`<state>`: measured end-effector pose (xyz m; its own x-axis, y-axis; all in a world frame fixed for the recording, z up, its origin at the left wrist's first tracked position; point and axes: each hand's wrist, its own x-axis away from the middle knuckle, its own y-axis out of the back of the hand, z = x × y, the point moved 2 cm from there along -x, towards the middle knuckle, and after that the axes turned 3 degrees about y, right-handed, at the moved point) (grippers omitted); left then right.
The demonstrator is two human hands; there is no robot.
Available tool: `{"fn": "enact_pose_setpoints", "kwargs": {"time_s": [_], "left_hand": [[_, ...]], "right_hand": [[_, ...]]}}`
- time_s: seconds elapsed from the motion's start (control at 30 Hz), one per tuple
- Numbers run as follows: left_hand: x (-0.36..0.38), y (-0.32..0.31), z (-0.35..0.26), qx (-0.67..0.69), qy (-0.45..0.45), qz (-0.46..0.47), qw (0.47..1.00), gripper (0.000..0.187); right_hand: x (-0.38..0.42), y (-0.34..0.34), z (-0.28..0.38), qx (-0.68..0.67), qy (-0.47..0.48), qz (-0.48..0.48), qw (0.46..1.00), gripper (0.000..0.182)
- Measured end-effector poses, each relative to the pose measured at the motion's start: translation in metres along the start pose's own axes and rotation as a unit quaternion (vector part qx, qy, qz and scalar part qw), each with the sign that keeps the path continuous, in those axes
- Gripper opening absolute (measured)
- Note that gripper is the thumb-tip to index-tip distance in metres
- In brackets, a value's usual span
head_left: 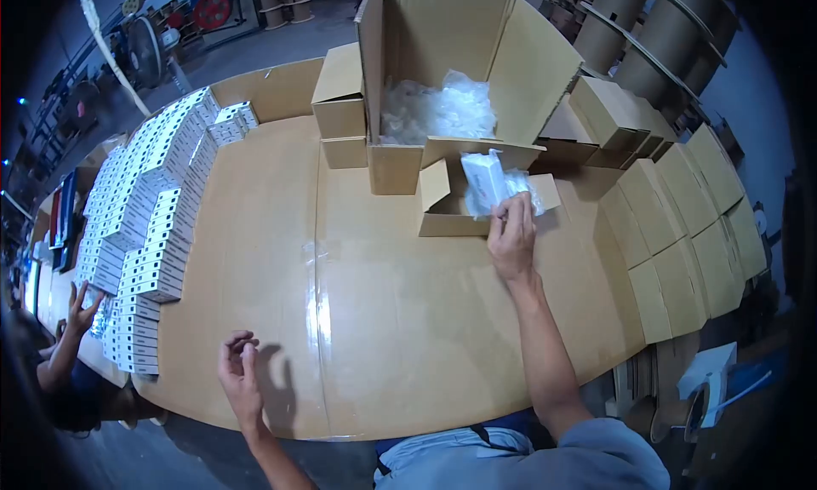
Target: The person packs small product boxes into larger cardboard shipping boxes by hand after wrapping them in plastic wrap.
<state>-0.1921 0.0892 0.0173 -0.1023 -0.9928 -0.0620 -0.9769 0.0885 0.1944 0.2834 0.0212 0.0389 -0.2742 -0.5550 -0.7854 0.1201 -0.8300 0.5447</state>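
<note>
My right hand [513, 239] is closed at the fingertips on a small white box in clear plastic wrap [485, 182]. That wrapped box is tilted over a small open cardboard carton [459, 226], whose flaps stand out to the sides. More clear plastic shows beside it, partly covered by my fingers. My left hand [241, 371] hovers over the near left part of the table, with its fingers loosely bent, the thumb apart and nothing in it.
A large open carton [455, 30] holds crumpled clear plastic [451, 107]. Stacked white boxes [140, 209] line the left side. Closed brown cartons [681, 226] are piled at the right. Another person's hand [81, 307] touches the white stack. Cardboard [408, 345] covers the table.
</note>
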Motion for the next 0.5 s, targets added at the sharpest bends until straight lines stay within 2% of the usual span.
{"fn": "enact_pose_setpoints", "kwargs": {"time_s": [0.13,0.2,0.33,0.4,0.43,0.47,0.5], "left_hand": [[-0.024,0.022,-0.002,-0.044,-0.027,-0.019,0.998,0.020],[-0.038,0.035,0.001,-0.088,-0.051,-0.030,0.994,0.020],[-0.063,0.055,-0.014,-0.162,-0.002,-0.101,0.982,0.021],[-0.081,0.070,-0.005,-0.219,-0.058,-0.127,0.966,0.024],[-0.087,0.078,-0.007,-0.290,-0.120,-0.149,0.938,0.025],[-0.093,0.082,-0.014,-0.361,-0.176,-0.163,0.901,0.026],[-0.100,0.087,-0.017,-0.389,-0.185,-0.185,0.883,0.026]], "right_hand": [[0.001,0.001,0.010,0.042,-0.028,0.012,0.999,0.015],[0.005,-0.005,0.009,0.060,-0.042,0.006,0.997,0.023],[0.007,-0.012,0.007,0.085,-0.081,0.006,0.993,0.029],[0.004,-0.016,-0.001,0.074,-0.086,-0.008,0.993,0.027],[0.002,-0.017,-0.001,0.047,-0.147,0.012,0.988,0.025],[0.006,-0.024,-0.017,0.061,-0.121,0.005,0.991,0.023],[0.005,-0.029,-0.024,0.051,-0.109,-0.004,0.993,0.020]]}}
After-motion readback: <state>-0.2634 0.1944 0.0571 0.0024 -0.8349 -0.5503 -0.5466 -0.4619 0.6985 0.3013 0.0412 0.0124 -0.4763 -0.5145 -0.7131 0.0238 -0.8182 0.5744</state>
